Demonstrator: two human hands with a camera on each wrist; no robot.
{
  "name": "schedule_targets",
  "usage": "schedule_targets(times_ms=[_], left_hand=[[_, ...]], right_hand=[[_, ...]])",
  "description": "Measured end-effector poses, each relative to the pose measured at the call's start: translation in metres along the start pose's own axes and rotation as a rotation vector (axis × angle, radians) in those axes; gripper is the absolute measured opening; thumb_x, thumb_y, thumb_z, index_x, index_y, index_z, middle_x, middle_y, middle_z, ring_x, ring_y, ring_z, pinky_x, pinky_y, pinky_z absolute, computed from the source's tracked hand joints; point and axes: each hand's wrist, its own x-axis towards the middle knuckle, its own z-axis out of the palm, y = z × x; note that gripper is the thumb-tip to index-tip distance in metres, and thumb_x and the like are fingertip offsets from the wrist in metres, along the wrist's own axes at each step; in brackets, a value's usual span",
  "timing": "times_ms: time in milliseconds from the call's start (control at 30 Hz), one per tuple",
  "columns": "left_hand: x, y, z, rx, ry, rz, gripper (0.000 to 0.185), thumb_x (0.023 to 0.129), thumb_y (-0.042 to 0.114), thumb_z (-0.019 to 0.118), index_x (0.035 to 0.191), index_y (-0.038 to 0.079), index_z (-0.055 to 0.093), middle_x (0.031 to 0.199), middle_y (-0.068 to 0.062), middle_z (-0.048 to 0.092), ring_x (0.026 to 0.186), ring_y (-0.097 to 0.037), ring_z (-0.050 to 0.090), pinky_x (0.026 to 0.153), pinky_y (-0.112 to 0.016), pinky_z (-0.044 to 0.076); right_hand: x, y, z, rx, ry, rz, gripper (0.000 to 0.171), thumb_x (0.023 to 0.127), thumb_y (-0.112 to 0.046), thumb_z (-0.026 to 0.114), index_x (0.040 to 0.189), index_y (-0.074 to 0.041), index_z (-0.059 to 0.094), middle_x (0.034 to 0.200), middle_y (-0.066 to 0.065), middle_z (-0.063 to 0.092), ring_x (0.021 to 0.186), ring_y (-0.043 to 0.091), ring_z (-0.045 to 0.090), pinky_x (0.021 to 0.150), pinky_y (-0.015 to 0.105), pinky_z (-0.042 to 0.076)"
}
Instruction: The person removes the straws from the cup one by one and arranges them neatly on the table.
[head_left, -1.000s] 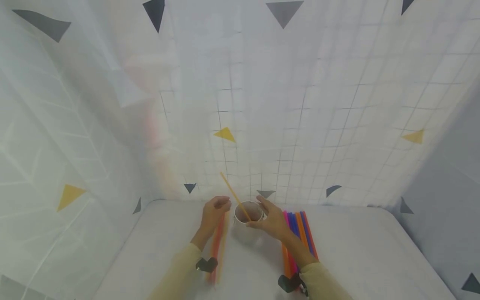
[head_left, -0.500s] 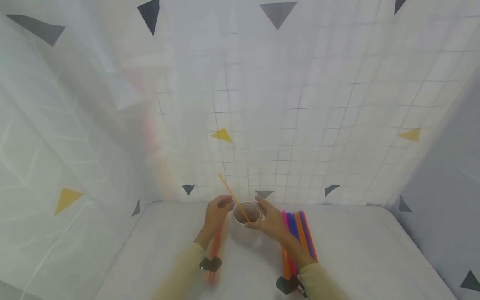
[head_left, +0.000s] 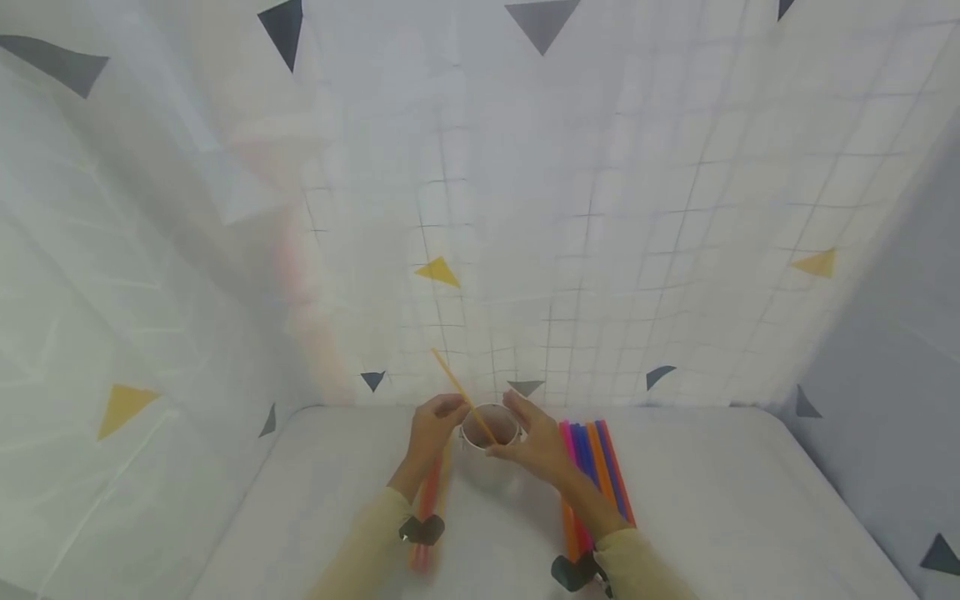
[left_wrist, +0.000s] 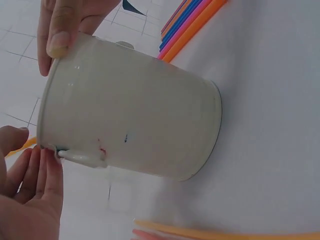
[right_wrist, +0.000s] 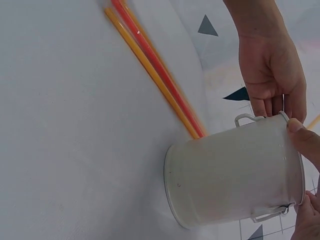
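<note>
The white metal pot (head_left: 491,450) stands upright on the white table (head_left: 735,517), between my two hands, near the back edge where the patterned curtain (head_left: 600,208) hangs. It has small handles near the rim; one handle (left_wrist: 82,157) shows clearly in the left wrist view. One orange straw (head_left: 463,395) stands in the pot and leans to the left and away from me, with its upper end above the rim.

My left hand (head_left: 433,427) is at the left side of the pot, at the rim, beside the straw. Its fingers (left_wrist: 35,177) are quite straight and lie together, and their tips touch the pot just beside the handle. I cannot tell if they also touch the straw. My right hand (head_left: 536,443) holds the pot at the rim from the right side: the thumb (left_wrist: 60,30) presses on the outer wall at the rim, and the other fingers curl around the far side.

On the table at the left of the pot, under my left wrist, a few red and orange straws (head_left: 429,508) lie side by side. At the right, partly under my right forearm, lies a group of pink, blue, orange and red straws (head_left: 596,467), close together and parallel.
</note>
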Motion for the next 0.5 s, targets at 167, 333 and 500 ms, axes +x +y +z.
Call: schedule_targets(times_ms=[167, 333, 500], left_hand=[[-0.0009, -0.0009, 0.0020, -0.026, 0.019, -0.024, 0.027, 0.087, 0.027, 0.074, 0.107, 0.009, 0.070, 0.101, -0.005, 0.072, 0.092, -0.020, 0.068, 0.086, -0.036, 0.055], [-0.0012, 0.0045, 0.0036, -0.050, 0.052, -0.017, 0.025, 0.086, 0.027, 0.076, 0.103, 0.010, 0.072, 0.102, -0.003, 0.073, 0.091, -0.019, 0.069, 0.086, -0.036, 0.055], [-0.0019, 0.0061, 0.0041, -0.071, 0.075, -0.003, 0.027, 0.085, 0.028, 0.077, 0.102, 0.007, 0.073, 0.100, -0.004, 0.074, 0.088, -0.019, 0.070, 0.083, -0.034, 0.056]], right_hand=[[-0.0019, -0.0017, 0.0020, -0.011, -0.006, 0.016, 0.104, 0.061, -0.030, 0.093, 0.147, -0.006, 0.041, 0.146, 0.007, 0.047, 0.134, 0.019, 0.044, 0.107, 0.032, 0.038], [-0.0026, -0.0042, 0.0027, -0.007, 0.000, 0.023, 0.103, 0.061, -0.029, 0.094, 0.146, -0.004, 0.041, 0.145, 0.007, 0.049, 0.134, 0.017, 0.044, 0.107, 0.030, 0.036], [-0.0037, -0.0061, 0.0031, -0.015, -0.004, 0.039, 0.103, 0.061, -0.030, 0.094, 0.146, -0.004, 0.042, 0.145, 0.006, 0.049, 0.134, 0.015, 0.045, 0.107, 0.028, 0.036]])
